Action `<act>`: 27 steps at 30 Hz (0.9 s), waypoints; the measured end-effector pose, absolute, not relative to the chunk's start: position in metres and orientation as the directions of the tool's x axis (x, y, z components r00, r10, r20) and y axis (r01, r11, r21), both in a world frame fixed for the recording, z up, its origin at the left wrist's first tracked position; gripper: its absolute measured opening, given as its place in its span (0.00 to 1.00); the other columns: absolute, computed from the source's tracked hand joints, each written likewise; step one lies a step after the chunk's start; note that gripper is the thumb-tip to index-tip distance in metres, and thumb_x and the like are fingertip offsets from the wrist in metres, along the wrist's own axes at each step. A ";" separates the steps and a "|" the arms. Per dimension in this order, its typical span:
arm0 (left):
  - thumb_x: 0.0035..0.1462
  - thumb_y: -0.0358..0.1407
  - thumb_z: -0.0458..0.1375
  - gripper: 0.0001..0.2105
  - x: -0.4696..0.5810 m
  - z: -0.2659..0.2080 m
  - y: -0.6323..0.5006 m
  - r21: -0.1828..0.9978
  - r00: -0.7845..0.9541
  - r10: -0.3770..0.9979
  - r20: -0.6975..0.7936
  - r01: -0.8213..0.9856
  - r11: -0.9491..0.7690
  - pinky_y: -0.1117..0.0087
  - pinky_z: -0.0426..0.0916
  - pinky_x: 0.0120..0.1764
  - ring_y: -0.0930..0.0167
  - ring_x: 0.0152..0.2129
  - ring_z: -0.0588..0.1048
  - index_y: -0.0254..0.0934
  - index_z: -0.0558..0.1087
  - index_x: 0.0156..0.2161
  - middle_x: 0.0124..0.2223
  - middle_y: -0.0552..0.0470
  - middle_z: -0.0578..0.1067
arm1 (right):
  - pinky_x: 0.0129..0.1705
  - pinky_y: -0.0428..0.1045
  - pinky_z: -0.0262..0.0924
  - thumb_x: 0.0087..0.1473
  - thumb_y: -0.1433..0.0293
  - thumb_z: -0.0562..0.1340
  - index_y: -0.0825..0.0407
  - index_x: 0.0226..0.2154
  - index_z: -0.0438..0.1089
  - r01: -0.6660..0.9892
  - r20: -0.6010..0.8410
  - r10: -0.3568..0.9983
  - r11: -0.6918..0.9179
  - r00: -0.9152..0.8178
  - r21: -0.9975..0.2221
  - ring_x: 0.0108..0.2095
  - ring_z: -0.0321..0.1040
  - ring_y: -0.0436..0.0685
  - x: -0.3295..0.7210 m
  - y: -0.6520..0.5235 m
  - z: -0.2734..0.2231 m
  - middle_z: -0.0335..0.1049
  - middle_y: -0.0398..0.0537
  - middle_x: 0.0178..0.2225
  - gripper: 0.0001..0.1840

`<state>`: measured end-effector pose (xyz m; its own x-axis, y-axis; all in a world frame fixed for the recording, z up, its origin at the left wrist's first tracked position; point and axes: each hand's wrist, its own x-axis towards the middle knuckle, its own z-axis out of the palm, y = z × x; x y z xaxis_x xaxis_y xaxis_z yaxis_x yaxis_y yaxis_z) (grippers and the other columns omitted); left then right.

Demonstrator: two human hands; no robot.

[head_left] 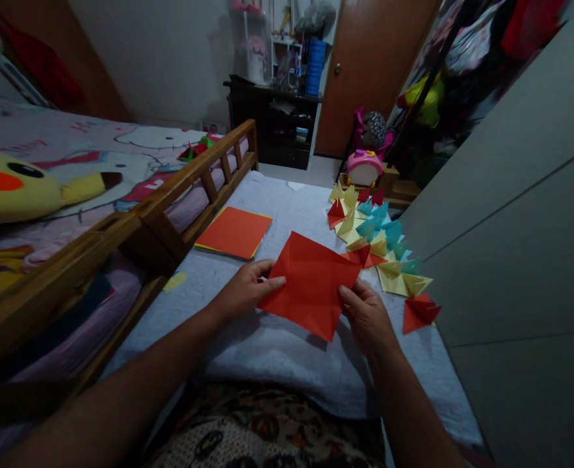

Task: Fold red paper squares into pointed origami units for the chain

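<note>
At the centre of the frame we hold a red sheet of paper (311, 286) above a pale cloth (287, 361). Our left hand (248, 287) pinches its left edge between thumb and fingers; our right hand (366, 313) grips the right edge likewise. Left of centre lies a paper stack (235, 232) (red on top, yellow peeking out below), and right of centre we see folded paper shapes (378, 245).

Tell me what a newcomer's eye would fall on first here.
Probably the red paper sheet at centre, held by the left hand and right hand. Next, likely the yellow, teal and red folded papers clustered to its right, then the yellow plush toy at far left.
</note>
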<state>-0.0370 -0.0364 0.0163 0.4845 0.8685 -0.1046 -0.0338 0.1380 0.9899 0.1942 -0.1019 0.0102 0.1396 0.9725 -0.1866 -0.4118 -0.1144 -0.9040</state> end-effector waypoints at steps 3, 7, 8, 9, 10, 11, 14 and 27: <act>0.54 0.45 0.66 0.16 -0.042 0.019 -0.033 0.963 0.597 0.771 -0.221 0.007 0.271 0.65 0.73 0.37 0.65 0.33 0.78 0.33 0.78 0.41 0.36 0.44 0.80 | 0.46 0.55 0.70 0.46 0.63 0.72 0.47 0.40 0.78 -0.391 -0.168 0.978 -0.109 0.120 -0.914 0.39 0.77 0.59 0.193 -0.098 0.010 0.80 0.46 0.41 0.16; 0.51 0.47 0.67 0.17 -0.047 0.022 -0.030 0.946 0.623 0.733 -0.272 0.034 0.322 0.68 0.71 0.35 0.68 0.29 0.77 0.33 0.79 0.37 0.34 0.46 0.81 | 0.47 0.56 0.69 0.46 0.62 0.72 0.48 0.40 0.77 -0.348 -0.146 0.985 -0.104 0.095 -0.932 0.40 0.76 0.60 0.194 -0.093 0.012 0.80 0.48 0.41 0.17; 0.50 0.48 0.67 0.18 -0.048 0.024 -0.030 0.942 0.633 0.720 -0.285 0.047 0.333 0.68 0.70 0.34 0.68 0.28 0.77 0.33 0.79 0.37 0.34 0.47 0.81 | 0.46 0.55 0.69 0.46 0.62 0.72 0.48 0.42 0.76 -0.348 -0.143 0.985 -0.103 0.094 -0.932 0.40 0.76 0.59 0.195 -0.092 0.014 0.79 0.47 0.41 0.19; 0.50 0.48 0.67 0.19 -0.048 0.025 -0.030 0.939 0.644 0.705 -0.296 0.063 0.337 0.69 0.70 0.34 0.68 0.28 0.76 0.33 0.79 0.38 0.35 0.47 0.81 | 0.45 0.55 0.69 0.45 0.63 0.73 0.47 0.45 0.74 -0.347 -0.146 0.985 -0.104 0.096 -0.932 0.40 0.76 0.59 0.197 -0.090 0.017 0.79 0.46 0.40 0.22; 0.50 0.48 0.67 0.19 -0.049 0.028 -0.030 0.939 0.657 0.691 -0.302 0.081 0.334 0.69 0.70 0.34 0.68 0.28 0.76 0.33 0.79 0.38 0.35 0.47 0.81 | 0.43 0.54 0.69 0.43 0.63 0.73 0.46 0.46 0.72 -0.346 -0.150 0.983 -0.105 0.105 -0.932 0.38 0.76 0.58 0.200 -0.088 0.020 0.79 0.45 0.38 0.26; 0.51 0.48 0.67 0.19 -0.050 0.030 -0.029 0.940 0.669 0.677 -0.305 0.098 0.327 0.69 0.70 0.34 0.68 0.28 0.76 0.34 0.79 0.38 0.35 0.47 0.81 | 0.41 0.53 0.69 0.42 0.63 0.74 0.45 0.47 0.71 -0.330 -0.165 0.981 -0.122 0.103 -0.936 0.35 0.75 0.57 0.203 -0.086 0.023 0.78 0.44 0.36 0.27; 0.53 0.46 0.65 0.16 -0.054 0.038 -0.027 0.951 0.692 0.658 -0.295 0.149 0.270 0.70 0.69 0.34 0.69 0.30 0.76 0.35 0.78 0.38 0.36 0.48 0.80 | 0.37 0.50 0.68 0.39 0.63 0.75 0.48 0.39 0.73 -0.192 -0.171 0.984 -0.158 0.052 -0.969 0.32 0.73 0.54 0.215 -0.080 0.031 0.77 0.43 0.33 0.22; 0.64 0.34 0.53 0.10 -0.066 0.062 -0.032 0.526 0.384 0.733 0.561 0.519 -0.674 0.63 0.73 0.49 0.65 0.47 0.78 0.39 0.77 0.42 0.52 0.47 0.79 | 0.50 0.57 0.67 0.59 0.71 0.58 0.45 0.35 0.76 0.649 0.570 0.822 0.426 0.014 -0.631 0.46 0.74 0.59 0.213 -0.086 0.056 0.78 0.49 0.45 0.11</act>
